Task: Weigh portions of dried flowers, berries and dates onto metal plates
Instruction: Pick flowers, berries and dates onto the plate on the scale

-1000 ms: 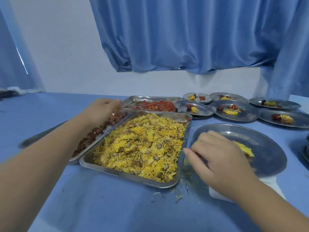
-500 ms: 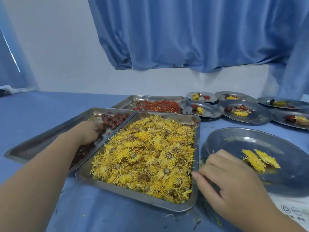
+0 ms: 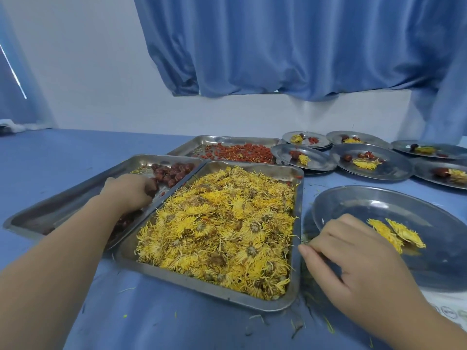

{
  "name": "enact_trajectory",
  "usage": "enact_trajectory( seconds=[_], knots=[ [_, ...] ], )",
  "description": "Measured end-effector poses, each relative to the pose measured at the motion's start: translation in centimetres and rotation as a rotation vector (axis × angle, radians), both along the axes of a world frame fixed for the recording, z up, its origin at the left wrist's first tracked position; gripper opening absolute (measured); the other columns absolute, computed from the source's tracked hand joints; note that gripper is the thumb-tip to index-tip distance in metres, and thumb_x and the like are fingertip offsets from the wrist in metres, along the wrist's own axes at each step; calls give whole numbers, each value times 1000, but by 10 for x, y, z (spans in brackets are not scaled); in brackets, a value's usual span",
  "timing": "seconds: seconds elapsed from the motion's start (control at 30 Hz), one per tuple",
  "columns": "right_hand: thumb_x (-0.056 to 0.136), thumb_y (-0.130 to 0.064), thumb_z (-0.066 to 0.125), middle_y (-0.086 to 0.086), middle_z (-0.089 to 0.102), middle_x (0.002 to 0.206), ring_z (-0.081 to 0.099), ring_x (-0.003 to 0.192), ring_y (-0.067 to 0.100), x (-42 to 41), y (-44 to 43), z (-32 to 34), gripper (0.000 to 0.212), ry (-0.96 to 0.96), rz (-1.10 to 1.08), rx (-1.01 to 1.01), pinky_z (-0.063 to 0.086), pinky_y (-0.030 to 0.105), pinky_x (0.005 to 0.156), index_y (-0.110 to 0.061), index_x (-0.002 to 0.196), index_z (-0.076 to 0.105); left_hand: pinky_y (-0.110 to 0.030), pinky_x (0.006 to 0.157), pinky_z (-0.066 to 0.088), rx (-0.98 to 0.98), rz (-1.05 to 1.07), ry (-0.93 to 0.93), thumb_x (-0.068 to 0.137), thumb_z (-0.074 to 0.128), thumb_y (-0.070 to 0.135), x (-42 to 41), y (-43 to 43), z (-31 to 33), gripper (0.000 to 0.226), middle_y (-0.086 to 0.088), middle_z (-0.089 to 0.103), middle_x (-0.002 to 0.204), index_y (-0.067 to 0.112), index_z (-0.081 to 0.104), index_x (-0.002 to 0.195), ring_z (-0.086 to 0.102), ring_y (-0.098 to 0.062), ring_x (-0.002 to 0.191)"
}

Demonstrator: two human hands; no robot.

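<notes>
A large steel tray [image 3: 299,223] heaped with dried yellow flowers [image 3: 222,228] lies in front of me. To its left, a second tray [image 3: 63,205] holds dark red dates [image 3: 171,173]; my left hand [image 3: 129,190] reaches into it, fingers curled around dates. Behind both, a third tray [image 3: 227,138] holds red berries [image 3: 240,154]. On the right, a round metal plate [image 3: 379,205] carries two yellow flowers [image 3: 396,232]. My right hand [image 3: 353,253] rests loosely curled on the table between the flower tray and this plate, holding nothing I can see.
Several metal plates [image 3: 394,168] with flowers, dates and berries stand at the back right. A white scale [image 3: 444,299] shows under the near plate. Loose petals litter the blue table [image 3: 177,324]. Blue curtains [image 3: 278,46] hang behind.
My left hand has dropped from above the date tray into the dates. My right hand has stayed beside the plate. The view has shifted closer.
</notes>
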State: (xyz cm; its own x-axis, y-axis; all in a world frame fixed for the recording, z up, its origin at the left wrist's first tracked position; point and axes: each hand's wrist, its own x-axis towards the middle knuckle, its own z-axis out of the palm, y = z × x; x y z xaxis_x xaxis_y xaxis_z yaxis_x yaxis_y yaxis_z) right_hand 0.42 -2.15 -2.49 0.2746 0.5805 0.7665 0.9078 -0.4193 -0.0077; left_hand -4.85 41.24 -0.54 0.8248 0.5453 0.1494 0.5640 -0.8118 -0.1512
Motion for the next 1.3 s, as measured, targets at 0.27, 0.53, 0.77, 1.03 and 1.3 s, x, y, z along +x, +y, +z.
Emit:
enact_trajectory(
  seconds=[0.27,0.53,0.77,1.03,1.3],
  knots=[
    [90,-36,45,-6,40,51,41,53,14,-2,-14,9,43,151,-21,119,35,29,53,-16,53,49,-31,67,51,-204,-248,-379,86,62,22,3,-62,29,17,-1,69,96,21,68,101,62,-15,75],
    [90,-30,57,10,47,53,44,54,20,16,-44,22,39,547,-39,528,32,25,49,-4,61,58,-19,72,44,-210,-666,-310,90,61,30,32,-191,53,23,15,58,104,30,63,113,48,10,79],
    [89,-39,55,11,45,54,37,46,9,32,-60,31,36,828,-91,828,34,23,45,-13,65,61,-32,80,47,-73,-912,-103,90,54,45,58,-278,55,26,14,55,105,32,61,111,54,-4,93],
    [89,-38,57,-5,45,47,37,47,13,43,-73,37,32,997,-49,1090,30,22,39,-17,66,65,-37,87,48,-49,-909,74,91,54,54,86,-309,51,32,12,49,107,35,60,116,52,-12,101],
    [86,-36,58,0,49,50,41,47,7,66,-56,57,32,951,62,771,36,24,47,-11,67,63,-30,79,42,-36,-886,24,92,47,58,107,-278,66,33,15,49,107,35,60,111,49,-6,93]
  ],
)
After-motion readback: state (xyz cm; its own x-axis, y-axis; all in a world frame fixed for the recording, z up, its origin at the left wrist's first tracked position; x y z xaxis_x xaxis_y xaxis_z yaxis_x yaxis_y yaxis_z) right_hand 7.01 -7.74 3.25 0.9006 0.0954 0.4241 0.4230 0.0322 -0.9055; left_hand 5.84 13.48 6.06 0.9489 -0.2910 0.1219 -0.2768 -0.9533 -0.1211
